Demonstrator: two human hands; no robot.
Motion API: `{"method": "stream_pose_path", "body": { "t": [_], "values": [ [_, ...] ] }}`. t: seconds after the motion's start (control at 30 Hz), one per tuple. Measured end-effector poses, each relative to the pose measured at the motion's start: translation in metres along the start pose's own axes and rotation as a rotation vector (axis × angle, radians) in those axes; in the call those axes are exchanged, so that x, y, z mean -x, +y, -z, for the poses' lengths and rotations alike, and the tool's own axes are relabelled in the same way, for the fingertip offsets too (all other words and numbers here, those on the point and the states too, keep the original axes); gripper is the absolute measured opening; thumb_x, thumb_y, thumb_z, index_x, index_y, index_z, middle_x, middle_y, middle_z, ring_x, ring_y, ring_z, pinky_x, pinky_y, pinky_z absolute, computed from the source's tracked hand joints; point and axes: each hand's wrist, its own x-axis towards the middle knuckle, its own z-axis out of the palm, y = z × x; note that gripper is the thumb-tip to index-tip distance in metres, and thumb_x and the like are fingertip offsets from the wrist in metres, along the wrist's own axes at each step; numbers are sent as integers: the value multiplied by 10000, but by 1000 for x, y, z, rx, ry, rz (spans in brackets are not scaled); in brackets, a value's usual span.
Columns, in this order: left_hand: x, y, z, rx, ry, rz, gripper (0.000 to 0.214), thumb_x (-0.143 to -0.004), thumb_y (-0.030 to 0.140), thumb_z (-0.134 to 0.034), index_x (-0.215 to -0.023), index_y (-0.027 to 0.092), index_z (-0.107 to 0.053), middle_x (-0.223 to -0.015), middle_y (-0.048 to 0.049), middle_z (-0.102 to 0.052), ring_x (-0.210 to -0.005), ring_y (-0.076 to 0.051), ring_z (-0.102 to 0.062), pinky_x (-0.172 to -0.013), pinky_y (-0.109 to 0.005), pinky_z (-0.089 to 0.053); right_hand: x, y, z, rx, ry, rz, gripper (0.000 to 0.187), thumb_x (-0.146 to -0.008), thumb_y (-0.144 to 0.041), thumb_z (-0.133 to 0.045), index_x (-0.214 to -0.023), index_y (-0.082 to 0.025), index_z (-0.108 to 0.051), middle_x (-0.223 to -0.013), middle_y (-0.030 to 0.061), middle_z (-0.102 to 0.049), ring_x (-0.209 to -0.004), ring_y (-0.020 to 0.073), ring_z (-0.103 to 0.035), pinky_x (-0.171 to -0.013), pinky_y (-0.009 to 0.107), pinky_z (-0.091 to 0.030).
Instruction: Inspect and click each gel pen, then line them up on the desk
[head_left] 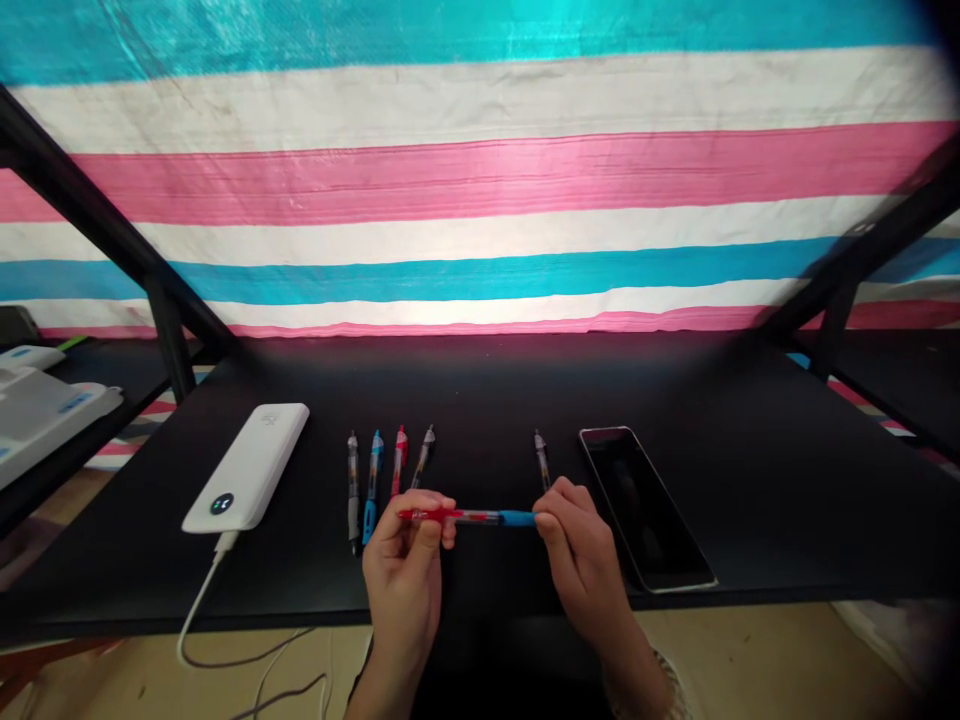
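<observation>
My left hand (409,565) and my right hand (581,545) hold one pen (472,517) level between them above the black table (487,390). The left fingers pinch its red end, the right fingers pinch its blue end. Behind the left hand lie several pens side by side: a grey one (352,485), a blue one (372,480), a red one (398,458) and another grey one (424,455). A single pen (541,458) lies behind my right hand, partly hidden by it.
A white power bank (249,465) with a white cable (199,610) lies at the left. A dark phone (645,505) lies at the right near the table's front edge. White devices (41,405) sit on a side shelf far left. A striped tarp (480,170) hangs behind.
</observation>
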Motion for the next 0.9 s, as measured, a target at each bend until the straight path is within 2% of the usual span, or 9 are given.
{"method": "stream_pose_path", "body": {
  "t": [0.23, 0.33, 0.43, 0.57, 0.77, 0.9],
  "values": [
    [-2, -2, 2, -6, -24, -74, 164, -771, 297, -920, -764, 201, -788, -794, -24, -732, -584, -92, -602, -574, -179, -540, 4, 4, -1, -25, -20, -19, 359, -1059, -176, -423, -703, -216, -435, -677, -12, -459, -681, 175, -456, -643, 313, -339],
    [-1, -3, 2, -16, -25, -91, 150, -796, 298, -907, -786, 198, -795, -810, -22, -745, -604, -86, -624, -594, -162, -551, 5, 7, -1, -42, -10, -40, 356, -1067, -189, -426, -712, -219, -443, -679, -16, -458, -685, 173, -455, -640, 302, -345],
    [2, -4, -3, -15, 5, -76, 157, -826, 308, -891, -925, 215, -812, -875, -31, -779, -705, -108, -702, -698, -180, -592, 5, 9, -2, -60, 11, -72, 385, -1085, -196, -395, -702, -223, -431, -670, -23, -458, -672, 165, -461, -644, 297, -356],
    [5, -7, -16, 46, 61, 39, 313, -796, 299, -919, -1068, 236, -778, -945, -33, -802, -887, -169, -778, -837, -252, -621, 5, 11, -3, -78, 28, -117, 416, -1095, -227, -402, -689, -222, -493, -671, -20, -475, -666, 162, -477, -633, 294, -359],
    [-4, 2, -30, 148, 89, 125, 454, -810, 306, -909, -1210, 245, -706, -963, -28, -818, -815, -143, -777, -809, -248, -620, 7, 9, -1, -153, 13, -146, 435, -1106, -293, -419, -718, -221, -602, -677, -18, -486, -671, 163, -501, -647, 299, -376],
    [-16, 16, -25, 56, -20, 132, 564, -852, 302, -873, -1353, 242, -622, -995, -58, -823, -766, -139, -753, -761, -256, -613, 11, 11, -1, -209, 36, -183, 436, -1131, -329, -363, -786, -229, -610, -640, -42, -426, -605, 151, -462, -624, 301, -361]
  ]
}}
